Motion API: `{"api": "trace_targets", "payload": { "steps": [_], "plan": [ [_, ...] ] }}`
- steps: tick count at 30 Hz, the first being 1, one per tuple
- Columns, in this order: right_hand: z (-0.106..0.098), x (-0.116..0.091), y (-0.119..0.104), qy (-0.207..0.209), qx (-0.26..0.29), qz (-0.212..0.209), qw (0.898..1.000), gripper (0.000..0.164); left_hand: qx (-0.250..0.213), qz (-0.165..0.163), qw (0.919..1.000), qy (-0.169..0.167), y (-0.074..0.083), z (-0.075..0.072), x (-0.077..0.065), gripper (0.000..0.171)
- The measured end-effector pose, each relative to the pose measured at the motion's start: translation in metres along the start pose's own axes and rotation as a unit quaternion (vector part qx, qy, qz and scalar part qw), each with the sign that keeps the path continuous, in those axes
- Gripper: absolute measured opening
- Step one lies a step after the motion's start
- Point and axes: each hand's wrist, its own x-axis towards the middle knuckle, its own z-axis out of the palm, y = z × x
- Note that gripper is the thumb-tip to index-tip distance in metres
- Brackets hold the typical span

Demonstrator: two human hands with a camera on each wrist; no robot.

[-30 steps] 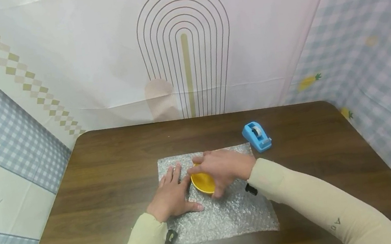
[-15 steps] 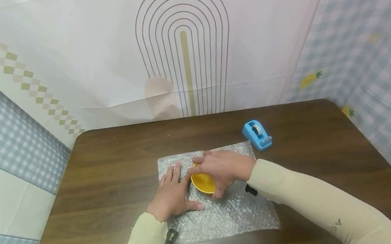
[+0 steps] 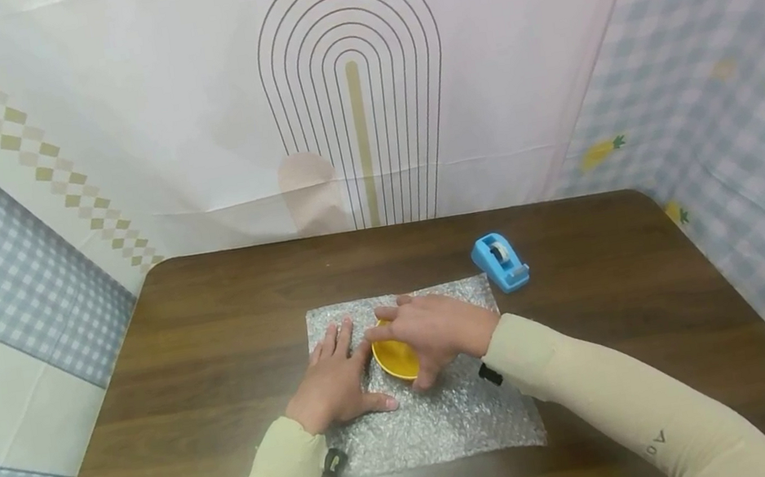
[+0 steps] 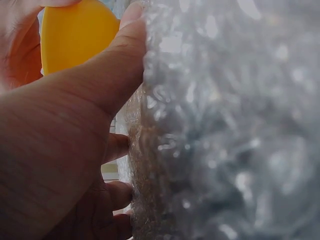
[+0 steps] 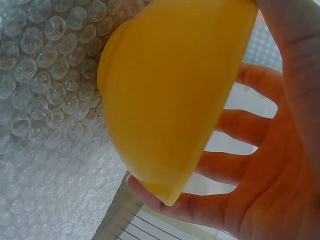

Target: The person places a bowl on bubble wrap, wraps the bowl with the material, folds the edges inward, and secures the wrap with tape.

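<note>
A yellow bowl (image 3: 395, 362) stands upright on a sheet of clear bubble wrap (image 3: 448, 426), its base against the bubbles (image 5: 45, 75) in the right wrist view. From above, my right hand (image 3: 436, 328) grips the bowl's rim, thumb on the near side and fingers round the far side. This hand hides part of the bowl's inside. My left hand (image 3: 334, 390) rests on the wrap just left of the bowl, fingers spread and fairly straight, thumb out to the right. In the left wrist view, the left thumb (image 4: 110, 70) lies along the wrap in front of the bowl.
A blue tape dispenser (image 3: 501, 264) sits beyond the wrap's far right corner. The dark wooden table (image 3: 214, 305) ends at a patterned cloth backdrop (image 3: 208, 116), and checked cloth (image 3: 724, 138) hangs at the right.
</note>
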Motion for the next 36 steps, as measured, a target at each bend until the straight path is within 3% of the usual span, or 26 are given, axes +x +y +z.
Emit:
{"api": "trace_targets", "payload": {
  "steps": [36],
  "plan": [
    [0.010,-0.006,0.009,0.024,0.041,0.009,0.999,0.091,0.004,0.005,0.9999,0.010,0.001,0.001,-0.002,0.111]
  ]
}}
